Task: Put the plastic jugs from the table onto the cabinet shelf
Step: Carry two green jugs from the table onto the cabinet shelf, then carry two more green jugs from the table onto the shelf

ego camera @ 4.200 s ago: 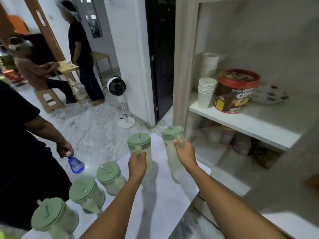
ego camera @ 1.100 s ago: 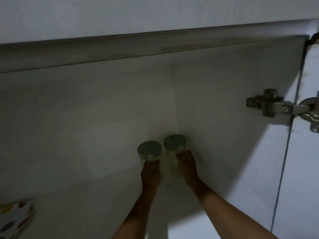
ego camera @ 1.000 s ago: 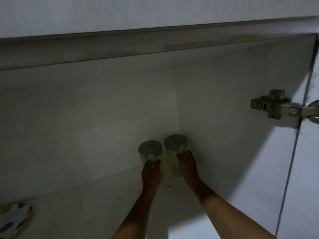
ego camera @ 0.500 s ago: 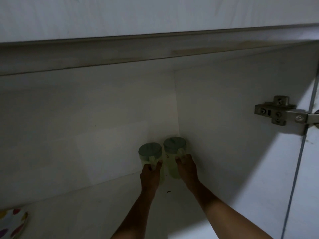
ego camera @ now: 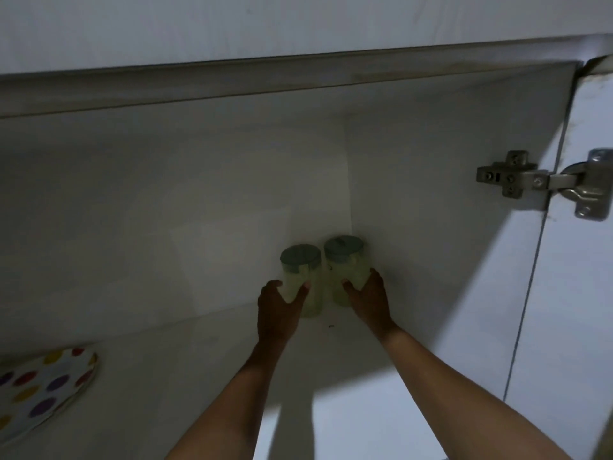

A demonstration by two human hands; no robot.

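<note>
Two pale plastic jugs with green lids stand upright, side by side, in the far right corner of the dim cabinet shelf (ego camera: 205,346). The left jug (ego camera: 303,277) has my left hand (ego camera: 278,307) wrapped around its lower body, fingers on both sides. The right jug (ego camera: 345,267) sits against the side wall, and my right hand (ego camera: 368,300) cups its lower right side. Both forearms reach in from the bottom of the view. The jugs' bases are hidden behind my hands.
A plate with coloured dots (ego camera: 43,386) lies at the shelf's left front. The cabinet's top board (ego camera: 265,81) runs overhead. A metal hinge (ego camera: 544,184) joins the right side wall to the open door (ego camera: 577,293).
Since four seconds ago the two jugs went from the table onto the shelf corner. In the last second my hands slid from the handles down around the jug bodies.
</note>
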